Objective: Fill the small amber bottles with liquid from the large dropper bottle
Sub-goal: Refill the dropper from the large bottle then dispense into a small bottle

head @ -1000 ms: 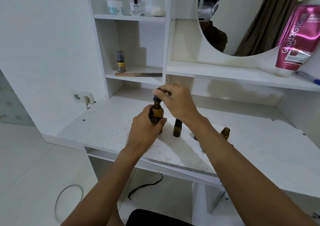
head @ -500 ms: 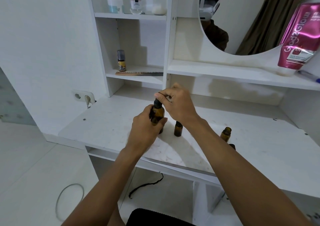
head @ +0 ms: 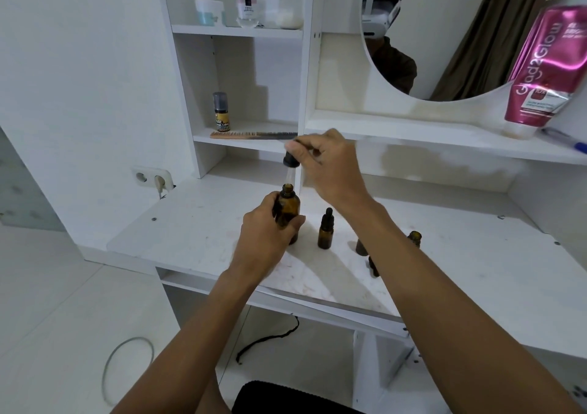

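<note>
Currently: L hand (head: 265, 232) grips large dropper bottle (head: 286, 211), upright on desk (head: 197, 232). R hand (head: 330, 167) pinches dropper cap (head: 291, 160), pipette above open neck.

Glossy amber glass large dropper bottle (head: 287, 210), clear glass pipette (head: 289, 176), matt white laminate table (head: 460, 254), scuffed.

"Glad2Glow" on pink tube (head: 547, 67)

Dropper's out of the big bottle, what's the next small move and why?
Probably carry the dropper in the right hand right, to the uncapped small bottle. Its tip hangs just above the big bottle, which the left hand grips; the nearer small bottle is capped.
</note>
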